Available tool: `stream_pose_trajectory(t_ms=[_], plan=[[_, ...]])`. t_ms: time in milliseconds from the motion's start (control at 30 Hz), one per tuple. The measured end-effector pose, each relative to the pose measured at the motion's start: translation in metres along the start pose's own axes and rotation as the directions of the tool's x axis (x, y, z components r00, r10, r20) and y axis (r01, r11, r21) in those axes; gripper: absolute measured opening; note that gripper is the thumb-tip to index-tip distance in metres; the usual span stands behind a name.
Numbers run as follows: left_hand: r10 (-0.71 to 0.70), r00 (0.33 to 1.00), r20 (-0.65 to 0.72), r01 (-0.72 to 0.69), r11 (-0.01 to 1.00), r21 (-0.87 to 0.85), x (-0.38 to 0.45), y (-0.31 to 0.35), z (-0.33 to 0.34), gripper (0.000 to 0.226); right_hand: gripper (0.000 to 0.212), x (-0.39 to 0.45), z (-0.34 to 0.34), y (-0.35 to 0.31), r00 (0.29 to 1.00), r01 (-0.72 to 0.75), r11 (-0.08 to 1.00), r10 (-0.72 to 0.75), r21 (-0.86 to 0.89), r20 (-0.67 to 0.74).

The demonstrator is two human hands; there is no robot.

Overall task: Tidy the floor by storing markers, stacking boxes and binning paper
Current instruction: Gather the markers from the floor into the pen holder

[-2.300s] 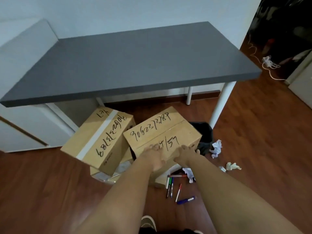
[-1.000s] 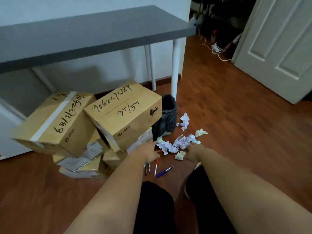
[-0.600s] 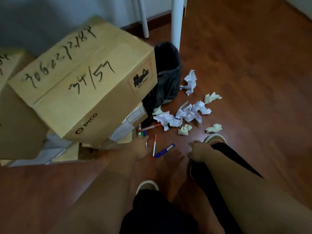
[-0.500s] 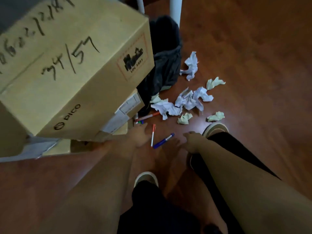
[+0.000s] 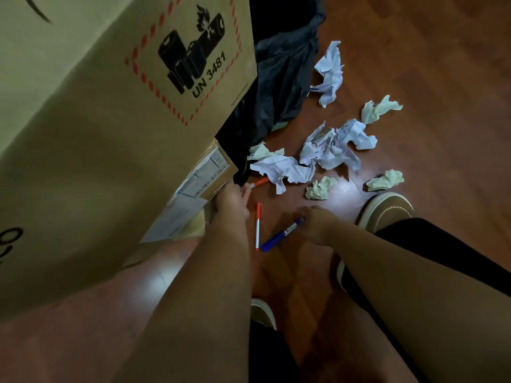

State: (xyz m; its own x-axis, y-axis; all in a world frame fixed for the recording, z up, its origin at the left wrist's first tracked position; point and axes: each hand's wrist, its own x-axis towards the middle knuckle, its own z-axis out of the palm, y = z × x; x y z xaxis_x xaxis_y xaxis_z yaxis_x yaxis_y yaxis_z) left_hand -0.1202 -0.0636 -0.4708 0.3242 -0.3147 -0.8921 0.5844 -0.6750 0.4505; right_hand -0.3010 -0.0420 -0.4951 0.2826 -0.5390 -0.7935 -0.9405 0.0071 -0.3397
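Picking up markers off the floor (image 5: 456,78) now. Best done one at a time: pinch near the middle, lift straight up, keep the cap on.

Right hand (image 5: 315,223) curled down on the cap end of the blue marker (image 5: 279,237); looks like touching, maybe pinching, but cannot tell if truly held, as the pen lies flat on the floor. Left hand (image 5: 233,201) reaching to the orange marker (image 5: 258,183) by the box corner; fingers hidden under the hand, so cannot tell if wide or closed.

Thin red-capped marker (image 5: 257,225) lying between the two hands, white body, pointing toward the feet. Blue one fat, with a shiny band near the cap.

Big cardboard box (image 5: 110,134) tilted and leaning close above. Careful not to bump it. Crumpled paper (image 5: 329,153) scattered just past the markers, next to the dark bin bag (image 5: 279,87). Easy to grab later.
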Motion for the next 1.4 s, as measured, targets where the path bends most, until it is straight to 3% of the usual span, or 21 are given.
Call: stream_pose_trajectory(t_ms=[233,500,700,967,1167,1333,1400], plan=[[-0.116,0.993,-0.035,0.115,0.993,-0.012,0.025,0.005,0.008,0.040,0.035,0.013,0.020,0.000,0.994,-0.058,0.998,0.062,-0.038,0.089],[0.009,0.998,-0.069,-0.012,0.999,-0.042,0.015,-0.010,-0.008,0.026,0.037,0.018,0.010,0.006,0.999,-0.046,0.999,0.046,0.009,0.012],[0.173,0.985,0.018,-0.171,0.951,0.257,0.002,-0.045,-0.035,0.052,0.033,0.001,0.001,0.009,0.998,-0.068,0.996,0.067,0.059,0.018],[0.050,0.980,0.194,-0.142,0.857,0.496,-0.023,-0.084,-0.033,0.047,0.050,-0.021,0.020,0.019,0.992,-0.104,0.994,0.102,0.037,0.070],[0.042,0.959,0.281,-0.202,0.795,0.571,-0.020,-0.082,0.012,0.041,0.041,-0.021,0.028,0.026,0.996,0.040,0.998,-0.036,-0.056,0.084],[0.048,0.925,0.377,-0.306,0.683,0.663,-0.006,-0.080,0.040,0.043,0.041,-0.019,0.023,0.039,0.995,0.026,0.993,-0.015,-0.114,0.101],[0.007,0.926,0.377,-0.280,0.683,0.675,0.000,-0.080,0.041,0.047,0.041,-0.017,0.022,0.045,0.995,0.015,0.993,-0.004,-0.114,0.097]])
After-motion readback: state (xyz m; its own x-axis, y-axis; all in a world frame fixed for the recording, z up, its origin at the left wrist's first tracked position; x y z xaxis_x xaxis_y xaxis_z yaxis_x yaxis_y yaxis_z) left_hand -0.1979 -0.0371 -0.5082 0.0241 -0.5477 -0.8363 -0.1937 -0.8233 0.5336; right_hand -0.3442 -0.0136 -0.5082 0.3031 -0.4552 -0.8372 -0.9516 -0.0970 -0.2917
